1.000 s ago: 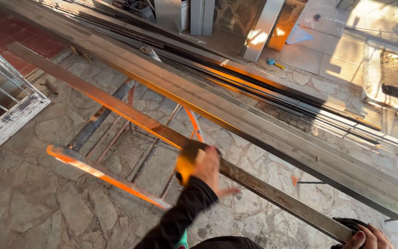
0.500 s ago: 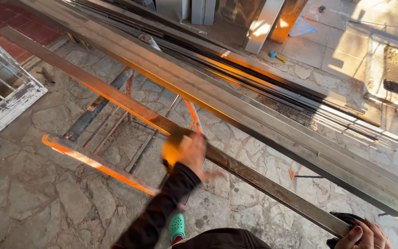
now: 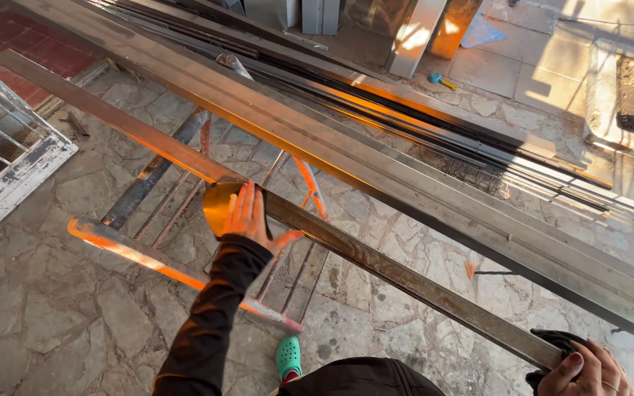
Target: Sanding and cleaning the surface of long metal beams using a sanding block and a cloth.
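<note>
A long rusty flat steel bar point(image 3: 405, 275) runs diagonally from the upper left to the lower right. My left hand point(image 3: 249, 218) presses a yellowish sheet, like sandpaper point(image 3: 216, 205), onto the bar near its middle, fingers spread flat over it. At the bottom right corner my right hand point(image 3: 587, 370) grips the bar's near end, with a dark cloth point(image 3: 552, 342) between palm and metal. My dark sleeve reaches up from the lower edge.
A wider steel profile point(image 3: 376, 165) lies parallel just beyond the bar, with several thinner bars point(image 3: 420, 117) behind it. An orange-lit metal trestle point(image 3: 148, 257) stands underneath. A white grate point(image 3: 1, 158) is at the left, a green shoe point(image 3: 288, 357) on the stone floor.
My left hand has slid the sandpaper up and to the left along the bar. My right hand has stayed at the bar's near end.
</note>
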